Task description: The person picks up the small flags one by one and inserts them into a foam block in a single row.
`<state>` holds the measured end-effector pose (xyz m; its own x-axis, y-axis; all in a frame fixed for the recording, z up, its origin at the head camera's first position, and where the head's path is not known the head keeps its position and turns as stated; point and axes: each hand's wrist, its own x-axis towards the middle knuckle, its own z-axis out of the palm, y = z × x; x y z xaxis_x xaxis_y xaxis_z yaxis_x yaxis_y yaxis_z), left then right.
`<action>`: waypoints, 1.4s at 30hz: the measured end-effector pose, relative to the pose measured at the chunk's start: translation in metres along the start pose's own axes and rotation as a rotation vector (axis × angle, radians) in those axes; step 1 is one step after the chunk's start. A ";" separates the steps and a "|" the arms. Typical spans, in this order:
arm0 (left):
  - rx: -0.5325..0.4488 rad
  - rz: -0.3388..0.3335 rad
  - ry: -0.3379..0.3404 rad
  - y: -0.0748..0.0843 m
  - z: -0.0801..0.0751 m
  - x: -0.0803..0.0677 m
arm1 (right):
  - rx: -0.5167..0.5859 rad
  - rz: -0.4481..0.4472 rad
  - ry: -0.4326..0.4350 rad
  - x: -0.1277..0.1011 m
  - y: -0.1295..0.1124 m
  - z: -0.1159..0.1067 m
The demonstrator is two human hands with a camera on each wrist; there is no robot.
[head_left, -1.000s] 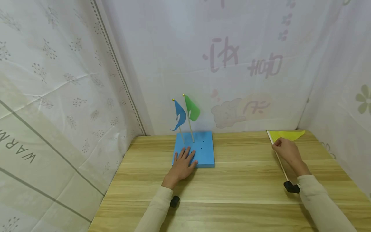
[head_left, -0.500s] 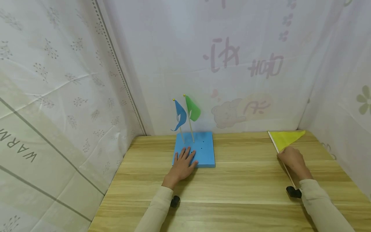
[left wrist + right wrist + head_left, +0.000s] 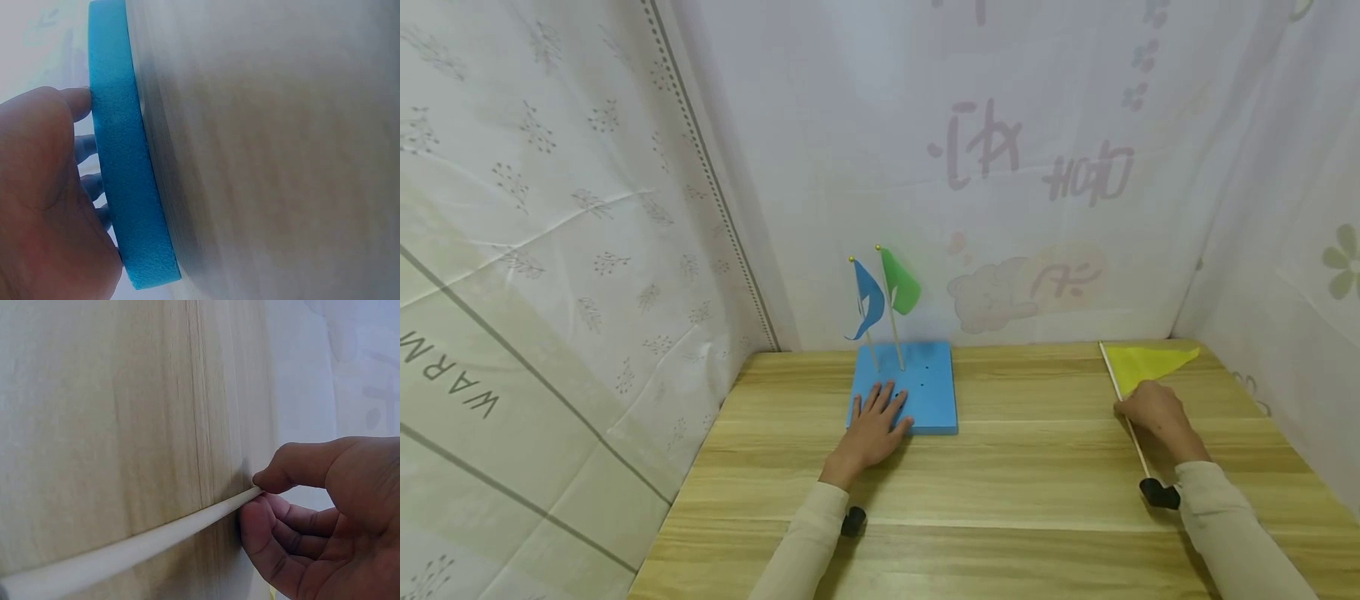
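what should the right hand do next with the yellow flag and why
Probably lift the yellow flag off the table: the right hand pinches its stick, while the left hand rests flat on the blue foam block, which shows free holes beside the blue and green flags.

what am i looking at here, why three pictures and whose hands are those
These are a person's two bare hands, filmed by three cameras at once. The wide picture comes from a camera on the head, looking down at a wooden table. The other two come from cameras strapped to each wrist, so they show close-ups.

The left hand lies flat on a blue foam block; the left wrist view shows that block's edge. A blue flag and a green flag stand in the block.

The right hand pinches the thin stick of a yellow flag that lies near the table's right edge.
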<state>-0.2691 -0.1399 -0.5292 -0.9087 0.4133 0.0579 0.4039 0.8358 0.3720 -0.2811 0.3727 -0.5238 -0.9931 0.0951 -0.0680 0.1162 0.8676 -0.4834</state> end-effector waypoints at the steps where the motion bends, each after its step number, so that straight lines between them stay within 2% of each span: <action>1: 0.002 0.002 0.001 -0.001 0.001 0.000 | 0.006 -0.009 -0.011 -0.002 -0.002 -0.001; 7: 0.022 -0.008 0.001 -0.005 0.005 0.002 | 0.017 -0.011 -0.042 -0.010 -0.015 -0.006; 24: 0.043 -0.021 -0.002 -0.006 0.008 0.003 | 0.017 -0.082 -0.023 -0.005 -0.026 -0.005; 34: 0.041 -0.024 -0.005 -0.008 0.009 0.003 | 0.145 -0.110 -0.021 0.000 -0.042 -0.002; 42: 0.043 -0.022 -0.013 -0.007 0.008 0.004 | 0.195 -0.124 -0.024 0.004 -0.060 -0.003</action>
<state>-0.2747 -0.1412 -0.5388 -0.9162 0.3988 0.0382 0.3880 0.8594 0.3330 -0.2920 0.3227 -0.4926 -0.9997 -0.0198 -0.0169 -0.0041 0.7612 -0.6486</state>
